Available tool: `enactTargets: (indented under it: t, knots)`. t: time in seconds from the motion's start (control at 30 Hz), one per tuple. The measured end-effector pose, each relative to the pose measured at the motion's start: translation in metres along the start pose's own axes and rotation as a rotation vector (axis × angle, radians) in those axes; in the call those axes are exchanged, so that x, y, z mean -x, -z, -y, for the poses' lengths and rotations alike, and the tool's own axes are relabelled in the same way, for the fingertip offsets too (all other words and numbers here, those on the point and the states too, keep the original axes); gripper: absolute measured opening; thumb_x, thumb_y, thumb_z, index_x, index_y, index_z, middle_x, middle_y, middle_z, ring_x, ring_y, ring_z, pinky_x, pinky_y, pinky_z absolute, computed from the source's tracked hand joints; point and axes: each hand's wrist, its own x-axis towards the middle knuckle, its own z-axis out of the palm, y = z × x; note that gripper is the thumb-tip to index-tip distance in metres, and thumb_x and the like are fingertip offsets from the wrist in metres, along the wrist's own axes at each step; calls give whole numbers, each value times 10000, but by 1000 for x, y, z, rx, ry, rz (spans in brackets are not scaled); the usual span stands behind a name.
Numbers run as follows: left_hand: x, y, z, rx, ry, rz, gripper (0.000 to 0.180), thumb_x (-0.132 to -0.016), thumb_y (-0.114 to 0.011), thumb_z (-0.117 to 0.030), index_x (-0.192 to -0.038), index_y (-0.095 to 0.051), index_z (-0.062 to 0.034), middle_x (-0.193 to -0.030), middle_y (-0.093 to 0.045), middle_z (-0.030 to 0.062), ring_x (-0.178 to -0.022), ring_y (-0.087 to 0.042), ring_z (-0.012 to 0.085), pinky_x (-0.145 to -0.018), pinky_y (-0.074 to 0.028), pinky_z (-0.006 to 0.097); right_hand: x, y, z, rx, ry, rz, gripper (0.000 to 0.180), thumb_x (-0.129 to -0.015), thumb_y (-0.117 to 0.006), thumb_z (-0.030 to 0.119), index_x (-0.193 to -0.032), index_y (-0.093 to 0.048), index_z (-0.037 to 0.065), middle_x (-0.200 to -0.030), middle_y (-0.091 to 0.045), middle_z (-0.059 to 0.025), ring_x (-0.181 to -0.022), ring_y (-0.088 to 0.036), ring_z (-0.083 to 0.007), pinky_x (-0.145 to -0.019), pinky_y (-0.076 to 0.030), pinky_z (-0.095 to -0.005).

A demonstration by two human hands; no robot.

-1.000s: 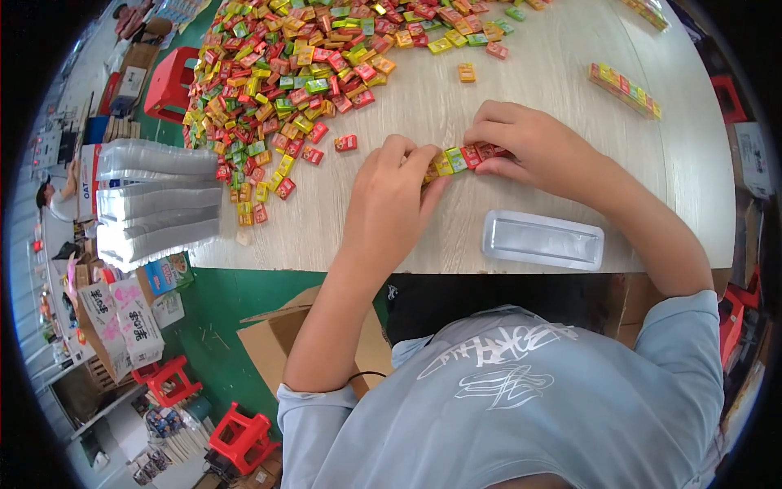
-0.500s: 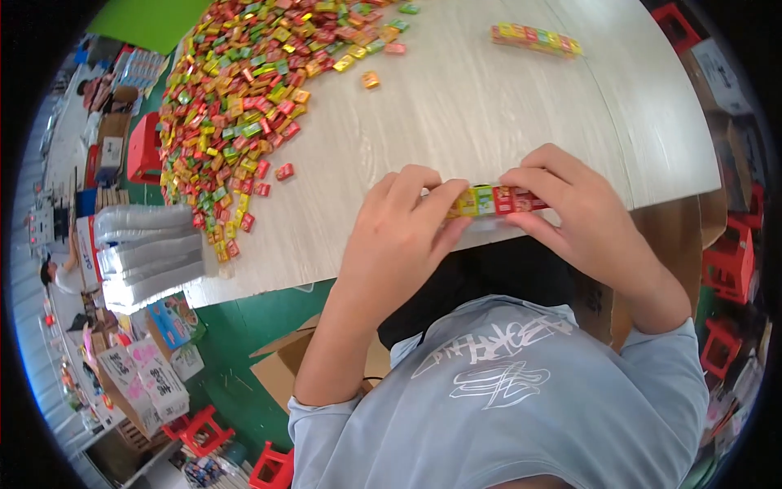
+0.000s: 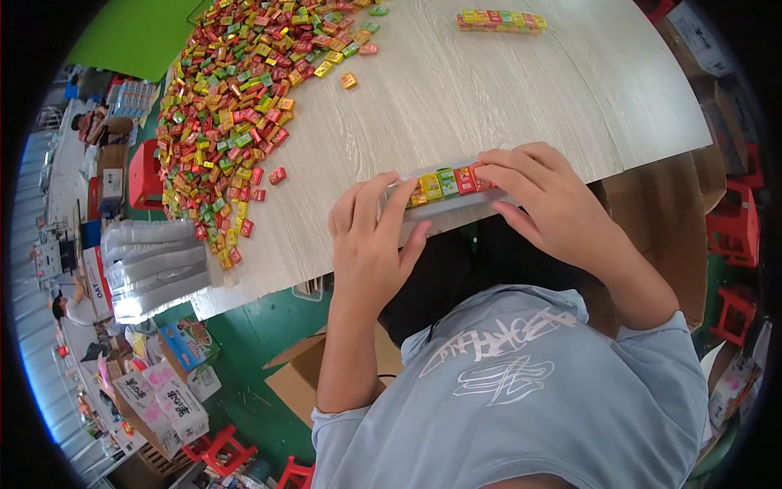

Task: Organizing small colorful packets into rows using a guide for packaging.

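Note:
At the table's near edge a slim clear plastic tray (image 3: 452,205) lies slightly slanted, carrying a row of small wrapped candies (image 3: 445,183) in yellow, green and red. My left hand (image 3: 371,236) is loosely curled round the tray's left end, fingers over the far side and thumb at the near side. Around the right end is my right hand (image 3: 546,200), its fingertips on the red candies and its thumb by the near edge. Both hands partly hide the tray's ends. Farther back on the table rests a similar filled candy pack (image 3: 501,22).
A large heap of loose wrapped candies (image 3: 236,114) covers the table's left side, with single pieces near it. Stacked clear plastic trays (image 3: 155,265) sit at the left corner. Below the table edge are an open cardboard box (image 3: 301,375) and red stools (image 3: 224,448).
The view has shifted a little. Both hands have loosened and spread from the row, showing more of the clear tray, which now slants more. The left thumb has moved off the candies.

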Motion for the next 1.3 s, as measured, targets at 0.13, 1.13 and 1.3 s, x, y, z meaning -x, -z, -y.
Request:
enactTargets:
  t: [0.13, 1.13, 1.3]
  knots:
    - [-1, -5, 3, 58, 4, -22, 484, -883, -790, -217, -1345, -690, -115, -1360, -608, 96, -1220, -529, 347, -1069, -425, 468, 10, -10, 7, 85, 15, -4, 525, -856, -771, 66, -1359, -621, 71, -1453, -614, -86, -1245, -599, -307, -1049, -496, -440]
    - [-17, -26, 1, 432, 62, -55, 591, -813, -861, -197, -1354, -636, -116, -1294, -599, 122, -1203, -542, 355, -1067, -416, 477, -7, -7, 2, -13, -48, -70, 377, -811, -816, 81, -1174, -715, 84, -1286, -720, -71, -1146, -668, -264, -969, -523, -433]
    - [-19, -26, 1, 445, 68, -64, 557, -818, -857, -194, -1325, -651, -89, -1306, -609, 142, -1211, -542, 373, -1056, -450, 457, -2, -12, -2, 176, 93, -77, 356, -809, -815, 84, -1151, -720, 82, -1276, -722, -91, -1147, -677, -277, -942, -546, -426]
